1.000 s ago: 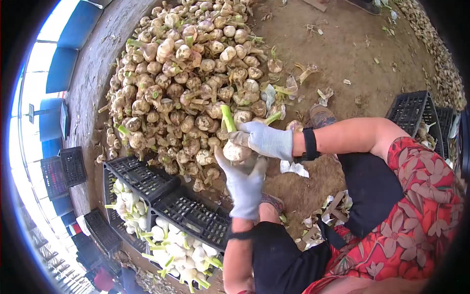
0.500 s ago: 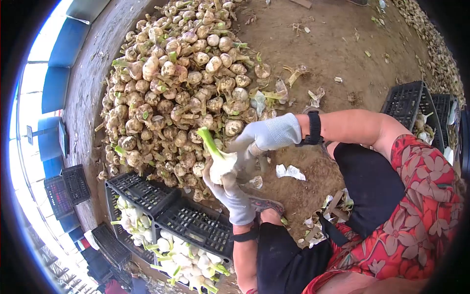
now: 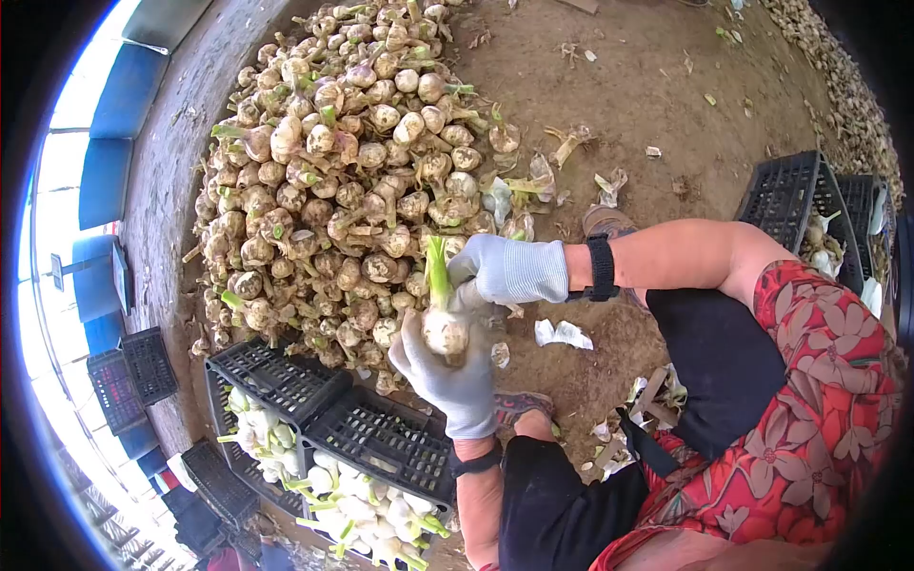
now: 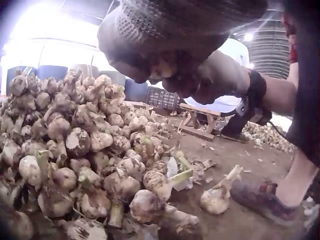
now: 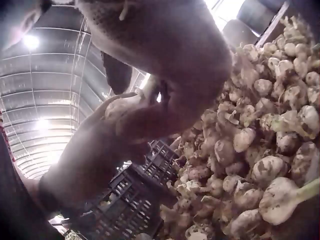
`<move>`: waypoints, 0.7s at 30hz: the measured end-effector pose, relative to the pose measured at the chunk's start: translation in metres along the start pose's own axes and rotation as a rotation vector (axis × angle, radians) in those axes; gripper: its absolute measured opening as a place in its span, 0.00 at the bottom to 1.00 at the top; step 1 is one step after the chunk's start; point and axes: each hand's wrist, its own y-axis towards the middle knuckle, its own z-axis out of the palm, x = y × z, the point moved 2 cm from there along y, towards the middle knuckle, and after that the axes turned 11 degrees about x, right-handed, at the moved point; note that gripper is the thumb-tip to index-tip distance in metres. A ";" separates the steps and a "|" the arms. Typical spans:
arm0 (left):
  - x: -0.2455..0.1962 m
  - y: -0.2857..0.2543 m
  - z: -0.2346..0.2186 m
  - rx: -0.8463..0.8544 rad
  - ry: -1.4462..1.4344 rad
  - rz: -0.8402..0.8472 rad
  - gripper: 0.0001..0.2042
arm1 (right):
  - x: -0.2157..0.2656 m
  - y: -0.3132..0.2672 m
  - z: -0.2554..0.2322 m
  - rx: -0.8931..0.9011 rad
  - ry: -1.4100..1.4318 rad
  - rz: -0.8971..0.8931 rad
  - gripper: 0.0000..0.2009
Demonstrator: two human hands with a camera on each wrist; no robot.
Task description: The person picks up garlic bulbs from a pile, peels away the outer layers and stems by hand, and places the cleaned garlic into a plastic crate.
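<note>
In the head view a garlic bulb (image 3: 445,331) with a short green stem stands upright between two gloved hands. My left hand (image 3: 452,385), in a pale work glove, grips the bulb from below, fingers curled round its side. From above, my right hand (image 3: 505,271), gloved alike, pinches at the base of the stem, its fingertips partly blurred. The right wrist view shows the bulb (image 5: 120,106) in the left hand's grasp, mostly covered by glove. In the left wrist view the gloves are dark and hide most of it.
A large heap of soil-stained garlic (image 3: 324,190) lies just beyond the hands. Black plastic crates (image 3: 381,433) stand at lower left, with cleaned white garlic (image 3: 367,509) beside them. Another crate (image 3: 785,195) is at right. Peeled skins (image 3: 562,334) litter the dirt floor.
The bulb has gone from stem-up to tilted left and back upright. The right hand moved off to the bulb's side, then returned to the stem base. The left hand's grip closed further round the bulb.
</note>
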 end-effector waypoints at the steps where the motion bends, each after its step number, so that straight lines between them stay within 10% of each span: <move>1: 0.005 0.000 0.000 -0.001 -0.407 -0.218 0.26 | 0.000 -0.002 0.001 -0.016 0.070 0.040 0.12; 3: 0.008 -0.001 0.007 -0.008 -1.220 -0.654 0.26 | -0.005 -0.001 0.004 -0.021 0.074 -0.053 0.09; 6: 0.012 -0.006 0.020 0.193 -1.350 -0.825 0.29 | -0.014 0.001 0.008 0.050 -0.028 -0.086 0.10; 9: 0.009 -0.005 0.019 0.180 -1.373 -0.827 0.28 | -0.031 0.005 0.010 -0.128 0.063 -0.080 0.09; 13: 0.002 -0.012 0.034 0.156 -1.027 -0.396 0.41 | -0.017 -0.002 0.022 -0.174 -0.884 -0.204 0.11; 17: 0.015 -0.015 0.033 0.168 -1.174 -0.530 0.32 | -0.020 0.001 0.020 0.235 -0.259 -0.107 0.12; 21: 0.023 -0.020 0.035 0.142 -1.365 -0.631 0.27 | -0.032 0.001 -0.008 0.281 0.243 0.177 0.12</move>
